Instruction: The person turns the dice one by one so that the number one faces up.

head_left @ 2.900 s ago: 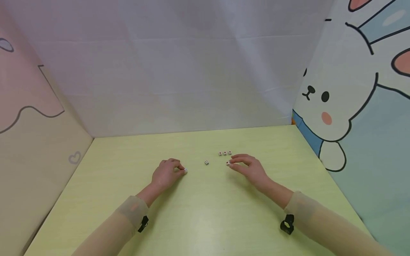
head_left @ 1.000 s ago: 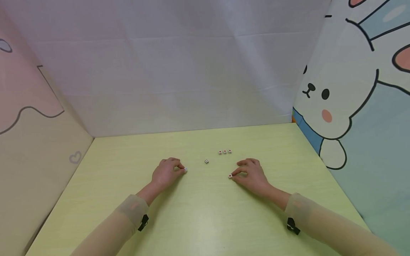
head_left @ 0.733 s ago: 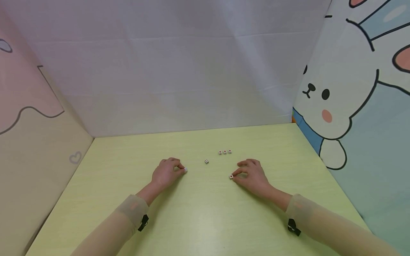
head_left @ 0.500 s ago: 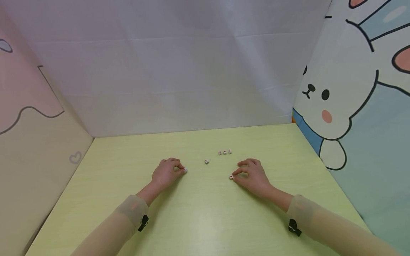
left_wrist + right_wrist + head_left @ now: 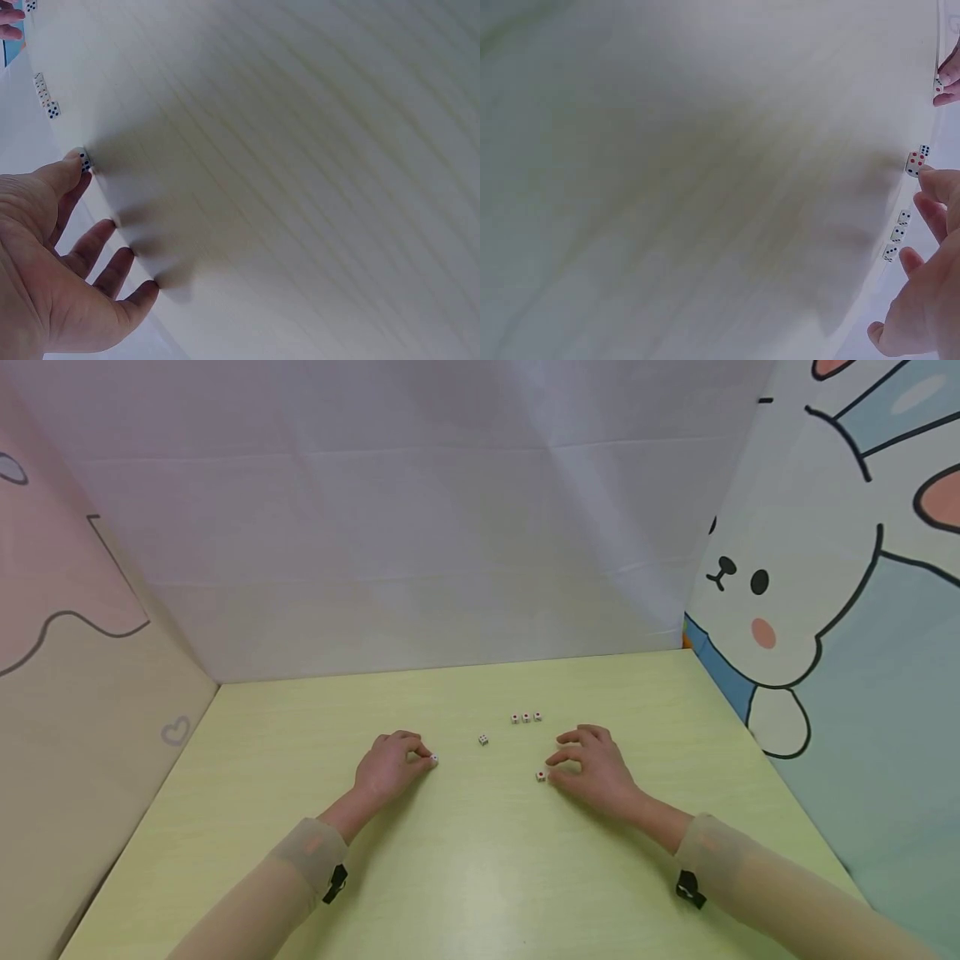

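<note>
- Between thumb and forefinger of the left hand (image 5: 386,770): one pinched die (image 5: 434,760), white.
- Just off the thumb tip of the right hand (image 5: 596,777), fingers parted and grasping nothing: one loose die (image 5: 541,776), red spot uppermost.
- Between the two sets of fingertips, slightly farther out: one middle die (image 5: 483,740).
- Beyond the right fingertips: a row of three dice (image 5: 527,717); six dice in total.
- Beneath all fingers: one pale yellow-green tabletop (image 5: 480,868).
- Far beyond the fingers: one creased whitish backdrop (image 5: 420,543); outward of the right fingers, one rabbit-printed panel (image 5: 810,627); outward of the left, one pink-and-cream panel (image 5: 82,718).
</note>
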The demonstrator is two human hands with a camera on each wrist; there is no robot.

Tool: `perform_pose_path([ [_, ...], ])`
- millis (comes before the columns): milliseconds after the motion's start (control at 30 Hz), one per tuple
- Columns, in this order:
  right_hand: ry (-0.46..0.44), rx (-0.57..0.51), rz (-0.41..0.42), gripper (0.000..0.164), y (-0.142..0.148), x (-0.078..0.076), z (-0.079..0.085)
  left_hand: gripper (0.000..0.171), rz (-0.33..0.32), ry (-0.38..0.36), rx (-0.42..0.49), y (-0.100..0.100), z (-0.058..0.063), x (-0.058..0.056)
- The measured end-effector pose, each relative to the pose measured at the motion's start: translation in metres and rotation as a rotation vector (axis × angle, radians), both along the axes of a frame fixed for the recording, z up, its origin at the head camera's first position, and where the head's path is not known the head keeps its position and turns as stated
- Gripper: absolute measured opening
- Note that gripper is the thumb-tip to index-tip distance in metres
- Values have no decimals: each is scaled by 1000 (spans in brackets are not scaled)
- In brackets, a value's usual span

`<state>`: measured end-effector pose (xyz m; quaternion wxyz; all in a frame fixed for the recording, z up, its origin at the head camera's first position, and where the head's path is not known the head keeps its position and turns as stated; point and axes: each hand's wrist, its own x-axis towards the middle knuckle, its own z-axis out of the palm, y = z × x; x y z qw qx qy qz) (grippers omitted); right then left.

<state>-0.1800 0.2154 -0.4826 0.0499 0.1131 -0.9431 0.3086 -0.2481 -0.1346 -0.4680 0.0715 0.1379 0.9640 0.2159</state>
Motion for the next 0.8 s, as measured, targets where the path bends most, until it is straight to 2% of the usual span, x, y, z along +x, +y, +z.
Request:
perform_pose_path([
  [800, -10, 47, 22, 6, -8, -5, -5, 15, -10, 3, 18, -2, -4, 0],
])
